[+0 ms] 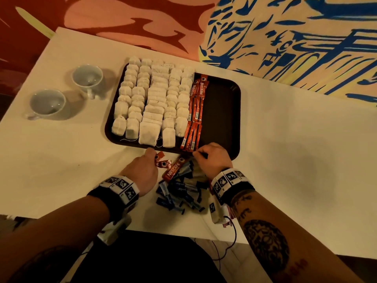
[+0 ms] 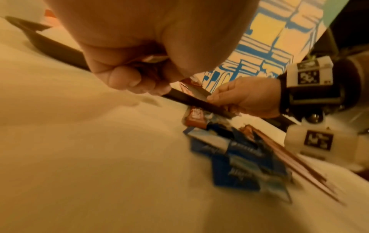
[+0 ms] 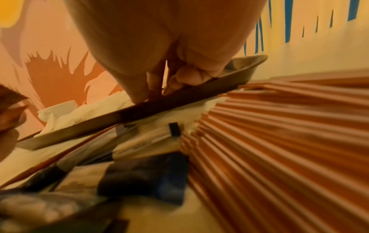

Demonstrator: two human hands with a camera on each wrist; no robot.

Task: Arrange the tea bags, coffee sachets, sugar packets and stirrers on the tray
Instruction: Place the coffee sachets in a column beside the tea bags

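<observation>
tray (image 1: pixel 222 111): on the table (image 1: pixel 285 139), middle, far side
tea bags (image 1: pixel 155 99): in rows on the left part of the tray
coffee sachets (image 1: pixel 195 111): just right of the tea bags
sugar packets (image 1: pixel 183 193): heap on the table before the tray
cups (image 1: pixel 67 92): left of the tray

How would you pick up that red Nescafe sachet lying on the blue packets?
I'd pinch the Nescafe sachet across its narrow width near its upper end, coming from above. It lies flat and slanted on the sugar packets, so its long edges are exposed.
</observation>
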